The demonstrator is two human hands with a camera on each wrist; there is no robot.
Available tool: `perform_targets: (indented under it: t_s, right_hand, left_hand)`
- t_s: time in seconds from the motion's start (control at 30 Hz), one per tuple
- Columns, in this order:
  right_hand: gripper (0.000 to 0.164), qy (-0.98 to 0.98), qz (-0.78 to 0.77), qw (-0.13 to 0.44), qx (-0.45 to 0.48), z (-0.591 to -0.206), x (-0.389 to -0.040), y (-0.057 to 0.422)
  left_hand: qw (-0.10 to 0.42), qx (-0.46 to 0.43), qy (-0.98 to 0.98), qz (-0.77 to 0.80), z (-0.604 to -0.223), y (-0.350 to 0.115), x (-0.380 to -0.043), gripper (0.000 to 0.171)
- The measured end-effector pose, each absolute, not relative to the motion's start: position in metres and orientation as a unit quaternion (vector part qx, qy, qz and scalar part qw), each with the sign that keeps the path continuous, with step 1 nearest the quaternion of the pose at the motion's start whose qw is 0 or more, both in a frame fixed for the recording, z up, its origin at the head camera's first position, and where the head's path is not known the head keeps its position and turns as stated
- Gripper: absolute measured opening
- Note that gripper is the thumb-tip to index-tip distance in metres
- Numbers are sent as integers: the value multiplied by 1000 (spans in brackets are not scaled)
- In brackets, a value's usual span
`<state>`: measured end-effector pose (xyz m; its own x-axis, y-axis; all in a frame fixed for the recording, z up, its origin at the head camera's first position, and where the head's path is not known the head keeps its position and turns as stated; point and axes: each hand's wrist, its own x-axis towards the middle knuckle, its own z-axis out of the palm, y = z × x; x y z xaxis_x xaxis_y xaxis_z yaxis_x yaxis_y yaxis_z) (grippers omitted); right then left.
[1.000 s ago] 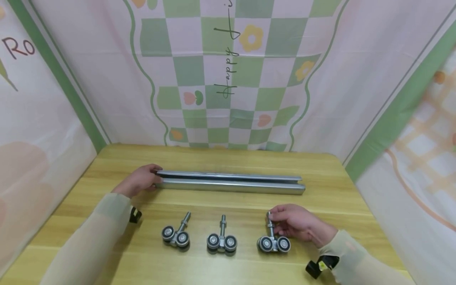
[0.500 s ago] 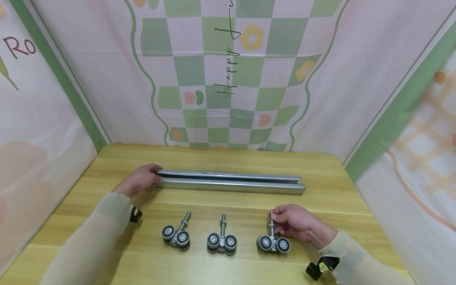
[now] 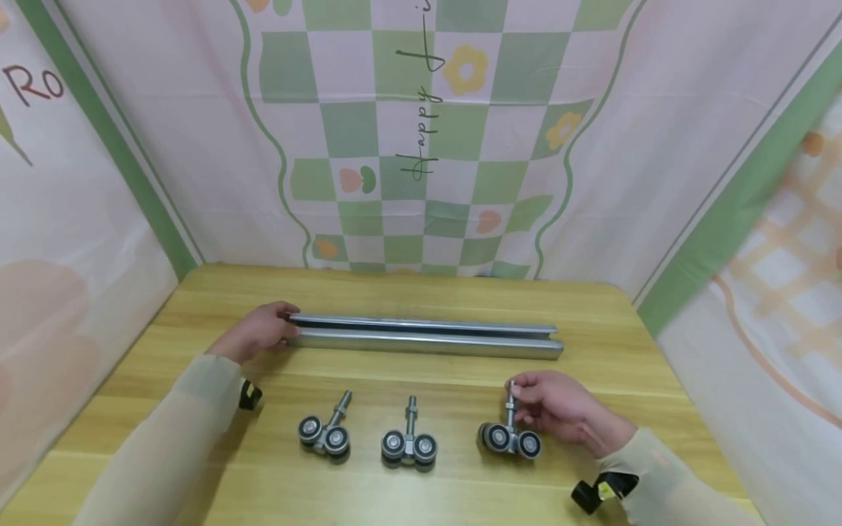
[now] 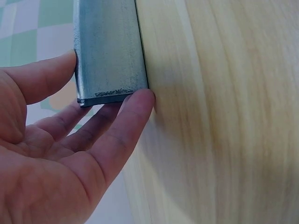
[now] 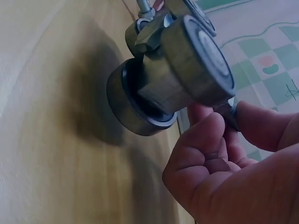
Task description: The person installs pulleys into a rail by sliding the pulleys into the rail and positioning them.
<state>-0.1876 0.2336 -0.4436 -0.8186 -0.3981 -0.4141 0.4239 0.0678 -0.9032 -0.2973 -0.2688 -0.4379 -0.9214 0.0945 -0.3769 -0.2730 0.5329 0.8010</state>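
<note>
A long silver slotted metal rail (image 3: 427, 343) lies across the wooden table, its slot facing up. My left hand (image 3: 259, 330) holds its left end; in the left wrist view, thumb and fingers press on either side of the rail end (image 4: 110, 56). With my right hand (image 3: 562, 405) I pinch the threaded bolt of a four-wheeled trolley roller (image 3: 508, 438) between thumb and fingers. The right wrist view shows this trolley roller (image 5: 191, 65) tilted, its wheels off the tabletop. Two similar trolley rollers, one left (image 3: 324, 436) and one middle (image 3: 409, 444), lie in front of the rail.
The wooden table (image 3: 296, 497) ends at a fabric backdrop (image 3: 460, 183) with green checks behind it. Similar printed fabric hangs on both sides. Each wrist carries a small black camera, such as the right one (image 3: 601, 493).
My right hand has lifted the right trolley roller and shifted it slightly to the right and away from me, tilting it. My left hand and the rail stay where they were.
</note>
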Motion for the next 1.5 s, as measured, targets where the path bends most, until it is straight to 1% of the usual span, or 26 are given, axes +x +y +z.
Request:
perform_targets:
  t_s: [0.33,0.67,0.93,1.1,1.2,1.5]
  right_hand:
    - [27,667,-692,276,-1,-435,-189,245]
    - [27,717,-665,208,-18,-423,-189,250]
    - [21,752,-639,158,-16,-414,-186,250]
    - [24,775,-619,126,-7,-409,-185,250]
    - [26,786,-608,111,-4,-407,-184,250]
    - [25,818,-570,80,-2,-404,-182,250]
  left_hand:
    - [191,-56,854,482,-438,-269,-298,55]
    - [186,-58,852,485,-435,-270,-297,54]
    - [187,-51,854,483,-434,-270,-295,55]
    - [186,-50,855,483,-434,-270,-295,55]
    - [183,-47,857,480,-435,-269,-295,55]
    - [185,-51,857,479,-437,-269,-296,56]
